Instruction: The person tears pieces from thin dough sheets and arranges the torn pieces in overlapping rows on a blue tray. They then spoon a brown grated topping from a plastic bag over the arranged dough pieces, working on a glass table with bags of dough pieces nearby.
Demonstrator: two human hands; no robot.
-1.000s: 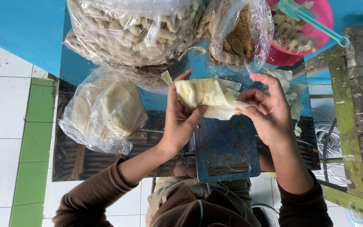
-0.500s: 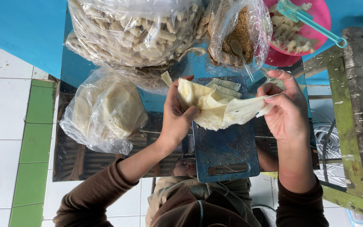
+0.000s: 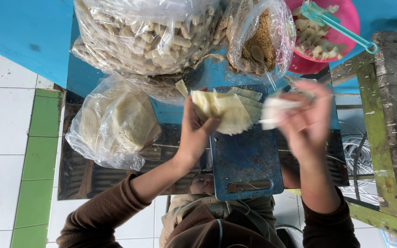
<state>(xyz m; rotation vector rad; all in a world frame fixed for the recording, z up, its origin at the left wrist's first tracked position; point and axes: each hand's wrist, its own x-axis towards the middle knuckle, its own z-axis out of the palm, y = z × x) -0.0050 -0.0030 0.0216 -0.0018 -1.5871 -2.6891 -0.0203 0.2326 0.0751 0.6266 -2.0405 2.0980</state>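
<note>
My left hand [image 3: 194, 133] grips a stack of thin pale-yellow wrapper sheets [image 3: 224, 110] above a blue cutting board [image 3: 246, 160]. My right hand [image 3: 306, 121], blurred with motion, pinches a single pale sheet [image 3: 272, 112] pulled off to the right of the stack. A few more sheets [image 3: 249, 98] lie on the far end of the board under the stack.
A clear bag of more wrappers [image 3: 116, 121] lies left of the board. Behind are a big bag of rolled pieces [image 3: 148, 32], a bag of brown filling with a spoon [image 3: 258, 41], and a pink bowl [image 3: 341, 27] with teal tongs [image 3: 341, 25]. A worn wooden frame [image 3: 384, 128] stands at right.
The stack, first held flat between both hands, has been split: my right hand peeled one sheet off and moved it to the right while the left hand kept the rest.
</note>
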